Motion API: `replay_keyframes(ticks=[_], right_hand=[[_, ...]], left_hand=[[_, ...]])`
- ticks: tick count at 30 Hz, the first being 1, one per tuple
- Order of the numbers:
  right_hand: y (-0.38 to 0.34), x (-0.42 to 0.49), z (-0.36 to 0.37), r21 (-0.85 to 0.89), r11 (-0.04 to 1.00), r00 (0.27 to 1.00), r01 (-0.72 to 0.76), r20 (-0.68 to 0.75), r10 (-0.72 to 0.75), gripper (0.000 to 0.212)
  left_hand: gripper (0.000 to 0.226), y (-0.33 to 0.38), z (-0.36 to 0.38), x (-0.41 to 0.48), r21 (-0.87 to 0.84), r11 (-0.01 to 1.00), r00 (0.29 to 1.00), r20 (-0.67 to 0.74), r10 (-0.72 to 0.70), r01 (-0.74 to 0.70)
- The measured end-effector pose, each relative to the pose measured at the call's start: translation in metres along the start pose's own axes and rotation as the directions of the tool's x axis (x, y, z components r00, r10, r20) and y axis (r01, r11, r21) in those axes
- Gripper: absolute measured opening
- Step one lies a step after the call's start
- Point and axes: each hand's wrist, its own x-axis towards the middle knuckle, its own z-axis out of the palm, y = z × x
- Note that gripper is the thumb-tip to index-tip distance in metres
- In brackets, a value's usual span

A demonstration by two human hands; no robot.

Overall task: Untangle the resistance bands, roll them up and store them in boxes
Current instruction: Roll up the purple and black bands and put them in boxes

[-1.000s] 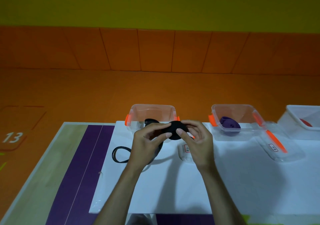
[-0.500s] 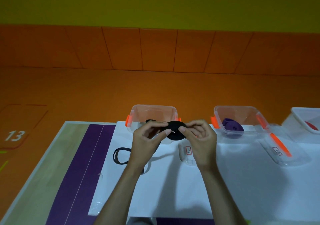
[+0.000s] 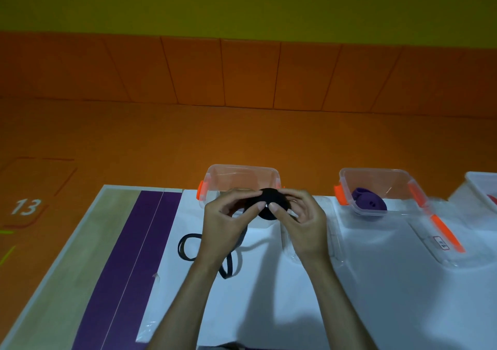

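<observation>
A black resistance band [image 3: 271, 201] is partly wound into a roll that both hands hold above the table, just in front of a clear box with orange clips [image 3: 242, 177]. My left hand [image 3: 228, 220] pinches the roll's left side and my right hand [image 3: 301, 220] pinches its right side. The band's loose tail hangs down and lies in loops [image 3: 188, 247] on the white sheet, left of my left wrist. A purple rolled band [image 3: 369, 203] lies inside a second clear box [image 3: 376, 180] to the right.
A clear lid [image 3: 330, 231] lies behind my right hand and another lid with an orange clip [image 3: 441, 236] lies at the right. A white box [image 3: 481, 188] stands at the far right edge. The table's left part shows wood and a purple strip [image 3: 129, 255].
The black roll has turned between my fingers and the loose tail on the sheet has shortened a little. Both hands stay in front of the left box.
</observation>
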Motion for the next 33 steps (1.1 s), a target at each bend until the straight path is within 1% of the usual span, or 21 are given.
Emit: replay_keyframes(ticks=[3,6,9,12,14,16,19,20,22,25,29,31,33], right_hand=[[-0.001,0.008,0.005,0.021,0.999,0.999,0.029,-0.047,-0.028,0.025],[0.002,0.014,0.014,-0.002,0.999,0.995,0.044,-0.09,-0.044,0.022],[0.007,0.018,0.015,0.003,1.0,0.998,0.007,-0.058,-0.007,0.026],[0.008,0.024,0.016,-0.003,0.999,0.994,-0.038,-0.107,0.037,0.028],[0.007,0.027,0.021,-0.005,1.0,0.993,-0.029,-0.118,0.028,0.028],[0.008,0.028,0.026,-0.007,1.0,0.997,-0.013,-0.076,0.013,0.027],[0.011,0.028,0.025,0.001,0.999,0.999,-0.041,-0.029,0.041,0.019],[0.012,0.029,0.024,0.002,0.998,0.998,-0.057,-0.031,0.057,0.022],[0.012,0.032,0.023,-0.005,0.998,0.995,-0.07,-0.065,0.069,0.027],[0.012,0.035,0.02,-0.026,0.999,0.991,-0.046,-0.127,0.043,0.026],[0.016,0.029,0.018,0.012,0.996,0.993,-0.09,-0.078,0.091,0.021],[0.016,0.028,0.016,0.023,0.995,0.99,-0.1,-0.102,0.102,0.018],[0.016,0.027,0.015,0.003,0.997,0.987,-0.081,-0.138,0.081,0.015]], left_hand=[[0.027,-0.006,0.003,0.002,-0.01,0.999,0.999,-0.025,-0.033,0.033],[0.034,-0.011,0.002,0.006,-0.069,0.993,0.995,-0.04,-0.096,0.093],[0.037,-0.016,-0.003,0.012,-0.066,0.992,0.992,-0.062,-0.111,0.107],[0.032,-0.019,0.0,0.015,-0.056,0.993,0.987,-0.12,-0.109,0.103],[0.029,-0.022,0.003,0.017,-0.084,0.991,0.979,-0.166,-0.118,0.105],[0.03,-0.024,0.001,0.018,-0.115,0.987,0.974,-0.183,-0.134,0.115],[0.03,-0.025,-0.002,0.019,-0.104,0.99,0.979,-0.17,-0.113,0.096],[0.029,-0.025,-0.002,0.02,-0.096,0.991,0.979,-0.174,-0.104,0.089],[0.027,-0.025,0.0,0.022,-0.095,0.992,0.977,-0.186,-0.105,0.088],[0.029,-0.028,0.001,0.025,-0.062,0.994,0.985,-0.144,-0.1,0.092],[0.026,-0.029,-0.001,0.026,-0.043,0.995,0.99,-0.105,-0.098,0.094],[0.023,-0.029,-0.001,0.024,-0.043,0.994,0.991,-0.094,-0.1,0.096],[0.023,-0.031,-0.001,0.02,-0.04,0.995,0.992,-0.076,-0.099,0.096]])
